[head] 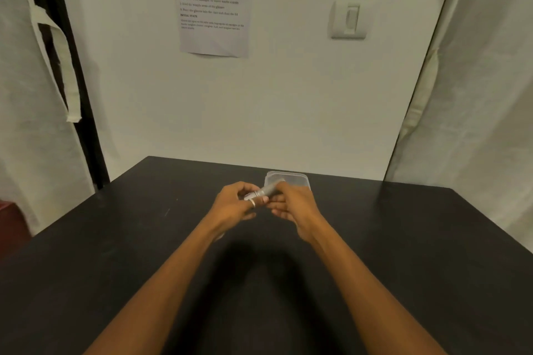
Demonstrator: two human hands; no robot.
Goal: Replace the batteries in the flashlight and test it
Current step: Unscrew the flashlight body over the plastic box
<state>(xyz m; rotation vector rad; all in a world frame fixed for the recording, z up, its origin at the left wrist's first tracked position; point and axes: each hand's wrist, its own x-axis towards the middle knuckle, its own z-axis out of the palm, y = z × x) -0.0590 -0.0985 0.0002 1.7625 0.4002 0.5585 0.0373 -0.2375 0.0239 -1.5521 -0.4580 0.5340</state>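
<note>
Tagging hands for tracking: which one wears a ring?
The left hand: a silver ring shows on one finger. The right hand shows no ring. Both hold the grey flashlight.

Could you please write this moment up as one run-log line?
flashlight: held over table | left hand: grips near end | right hand: grips far end | clear container: behind hands

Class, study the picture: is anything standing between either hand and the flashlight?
Nothing visible does. The left hand and the right hand both grip the flashlight, holding it above the table. The clear container sits on the table beyond the hands, not between them and the flashlight.
</note>
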